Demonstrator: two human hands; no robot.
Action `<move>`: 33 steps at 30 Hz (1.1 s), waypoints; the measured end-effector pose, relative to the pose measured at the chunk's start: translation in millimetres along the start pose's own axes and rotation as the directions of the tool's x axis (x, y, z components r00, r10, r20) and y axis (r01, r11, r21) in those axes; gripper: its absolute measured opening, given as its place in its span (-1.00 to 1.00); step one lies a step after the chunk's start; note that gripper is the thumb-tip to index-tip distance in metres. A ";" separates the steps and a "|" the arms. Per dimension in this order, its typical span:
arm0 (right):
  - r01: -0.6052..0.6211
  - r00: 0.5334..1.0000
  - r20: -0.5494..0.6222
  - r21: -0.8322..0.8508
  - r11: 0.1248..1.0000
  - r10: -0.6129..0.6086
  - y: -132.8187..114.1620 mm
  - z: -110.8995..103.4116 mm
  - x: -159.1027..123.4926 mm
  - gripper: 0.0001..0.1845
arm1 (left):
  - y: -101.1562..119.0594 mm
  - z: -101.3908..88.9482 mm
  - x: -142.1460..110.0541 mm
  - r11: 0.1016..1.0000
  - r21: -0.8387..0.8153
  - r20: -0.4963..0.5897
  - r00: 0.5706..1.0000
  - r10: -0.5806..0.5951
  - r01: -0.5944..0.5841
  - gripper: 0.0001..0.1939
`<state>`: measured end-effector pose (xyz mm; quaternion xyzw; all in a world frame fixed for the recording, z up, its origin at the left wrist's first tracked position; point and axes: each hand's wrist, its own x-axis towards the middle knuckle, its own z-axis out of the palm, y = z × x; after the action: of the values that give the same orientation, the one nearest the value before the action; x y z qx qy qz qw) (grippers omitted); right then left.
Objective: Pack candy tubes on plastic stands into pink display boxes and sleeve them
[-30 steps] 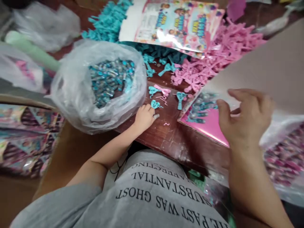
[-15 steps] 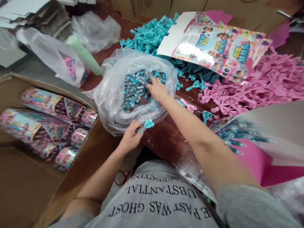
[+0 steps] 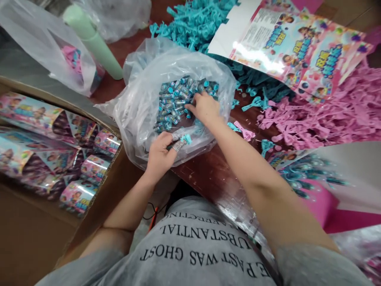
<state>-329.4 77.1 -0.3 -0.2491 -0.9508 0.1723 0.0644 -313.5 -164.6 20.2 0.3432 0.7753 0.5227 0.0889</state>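
A clear plastic bag (image 3: pixel 133 115) lies wide-mouthed on the table, holding a heap of small clear tubes with blue caps (image 3: pixel 175 97). My right hand (image 3: pixel 206 108) reaches into it from the right, fingers bent over the heap and thumb apart from the forefinger; its far fingertips are partly hidden among the tubes. At the bag's near edge, my left hand (image 3: pixel 160 155) is closed on a small turquoise plastic piece (image 3: pixel 187 139), which sticks out past the fingertips. Silvery wrapping covers some of the left fingers. Whatever else lies inside that grip is hidden.
Turquoise plastic pieces (image 3: pixel 196 26) and pink ones (image 3: pixel 315 115) are heaped behind and right, under printed card sheets (image 3: pixel 297 47). A carton (image 3: pixel 32 214) of printed packages stands left. A pale green bottle (image 3: pixel 95 43) is behind the bag. Filled tubes (image 3: pixel 312 171) lie at right.
The view has shifted closer to the table. My left hand has come up to the bag's near edge with the turquoise piece. My right hand stays over the tubes.
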 end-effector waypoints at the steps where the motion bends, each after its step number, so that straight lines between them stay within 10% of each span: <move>1: -0.016 1.000 0.016 -0.011 1.000 0.017 -4.4 0.6 1.4 -0.62 | -0.8 -2.6 -0.1 0.995 0.092 -0.039 0.998 0.039 -0.035 -0.69; 5: -0.047 0.993 0.104 -0.036 0.998 0.050 -16.1 -0.1 2.6 -0.63 | -17.7 -13.9 -1.1 0.971 0.239 -0.105 0.994 0.024 0.002 -0.85; 12: 0.099 0.982 0.147 0.139 0.985 -0.120 -22.7 -9.0 -27.5 -0.48 | -33.4 -13.5 7.7 0.980 -0.175 -0.004 0.995 -0.095 0.093 -0.74; 20: 0.044 0.928 0.196 0.787 0.615 -0.317 -13.1 -48.9 -108.3 -0.52 | -16.4 -24.8 6.1 0.946 -0.263 0.165 0.975 -0.151 0.191 -0.74; 33: -0.007 0.954 0.233 0.648 0.762 -0.189 -19.5 -51.4 -117.4 -0.39 | -21.3 -25.2 -5.0 0.912 0.292 0.103 0.958 0.269 -0.288 -0.62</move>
<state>-225.6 18.1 50.4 -0.1376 -0.8445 0.5173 0.0169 -331.6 -191.3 11.5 0.4753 0.7865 0.3940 -0.0170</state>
